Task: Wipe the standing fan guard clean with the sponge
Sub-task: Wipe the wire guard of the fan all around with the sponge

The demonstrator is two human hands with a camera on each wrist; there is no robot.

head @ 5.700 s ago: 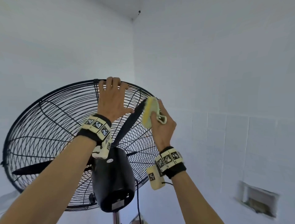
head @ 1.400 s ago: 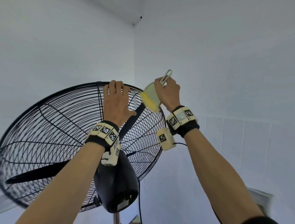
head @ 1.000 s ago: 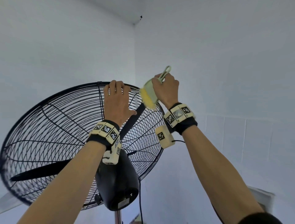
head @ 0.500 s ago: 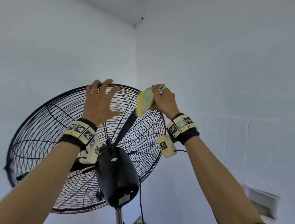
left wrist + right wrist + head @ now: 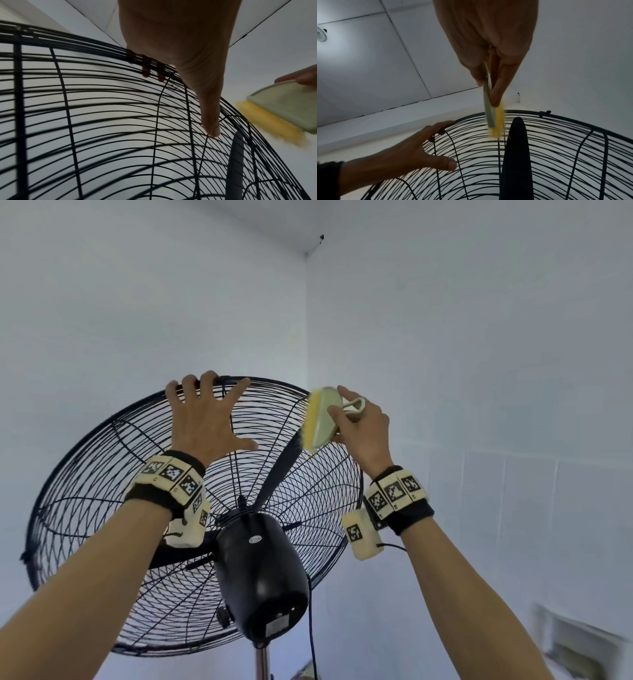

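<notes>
Fingers [image 5: 191, 385] of our left hand [image 5: 205, 419] are spreading wide and hooking over the top rim of the fan guard [image 5: 102, 474]; in the left wrist view the fingertips [image 5: 145, 73] are showing through the wires on the far side of the rim, and the thumb [image 5: 211, 121] is lying flat against the mesh lower down. We are not closing this hand round anything; it is simply resting on the black wire cage with straight, splayed fingers.

Our right hand [image 5: 363, 426] is pinching the sponge [image 5: 320, 419], a yellow pad on a pale green backing with a small loop handle [image 5: 356, 405] at the rear. We are holding it by the backing between thumb and fingers, and in the right wrist view the fingers [image 5: 501, 81] are closing narrowly on the thin green plate. The yellow face is turning toward the guard's upper right edge, close to the rim and just above the dark blade [image 5: 281, 470] seen through the wires. Blur on the yellow edge is keeping us from telling whether it is touching the wires or sitting just off them.

Behind the guard, the black motor housing [image 5: 260, 573] is sitting on a metal pole [image 5: 262, 662], with a cable [image 5: 311, 638] hanging beside it. White walls [image 5: 479, 337] are meeting in a corner behind the fan.
</notes>
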